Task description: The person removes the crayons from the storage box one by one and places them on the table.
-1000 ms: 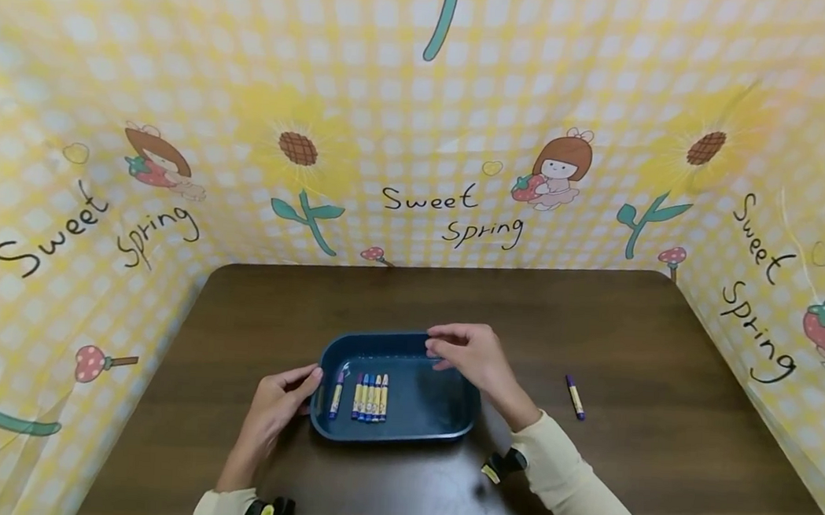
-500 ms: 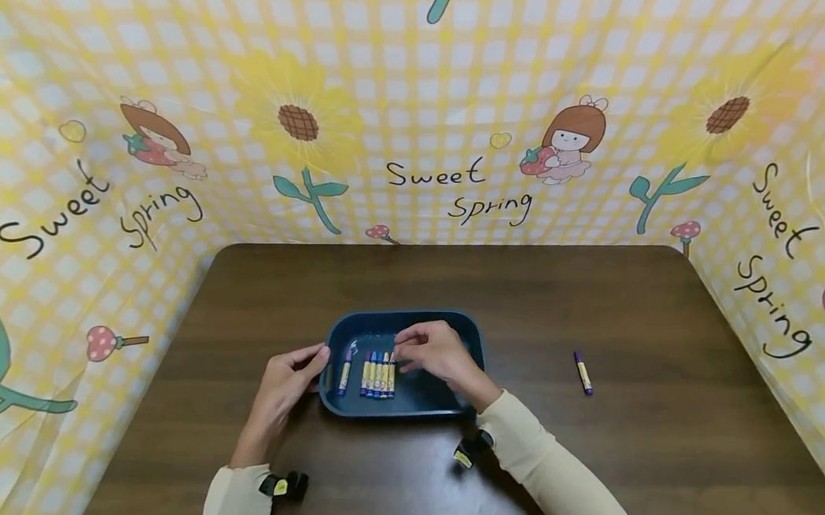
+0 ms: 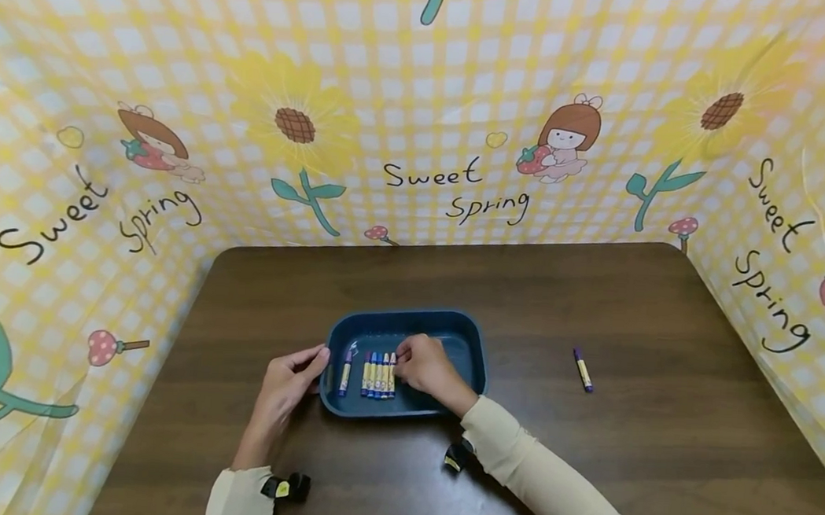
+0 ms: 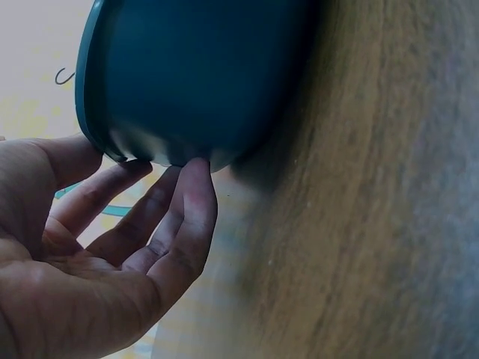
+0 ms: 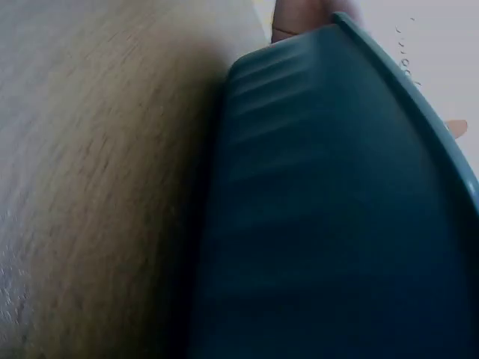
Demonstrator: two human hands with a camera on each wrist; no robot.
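Note:
The person's left hand (image 3: 286, 384) holds the left end of a dark blue tray (image 3: 374, 414). In the left wrist view its thumb lies at the rim and the other fingers bend against the outer wall of the tray (image 4: 194, 75). Inside the tray, a row of several crayons (image 3: 379, 377) with yellow wrappers lies side by side. One purple-tipped crayon (image 3: 344, 375) lies apart to their left. The right hand (image 3: 430, 366) reaches into the tray, bent fingertips right at the rightmost crayon of the row; I cannot tell whether they pinch it. The tray wall (image 5: 322, 194) fills the right wrist view.
Another purple-ended crayon (image 3: 583, 370) lies on the brown wooden table (image 3: 538, 297), right of the tray. Yellow checked cloth (image 3: 367, 66) with printed flowers and figures rises behind the table and at both sides. Each wrist carries a small black camera.
The right hand has moved left and down, from over the tray's right side to the row of crayons. The left hand keeps its hold on the tray; the head view has tilted slightly.

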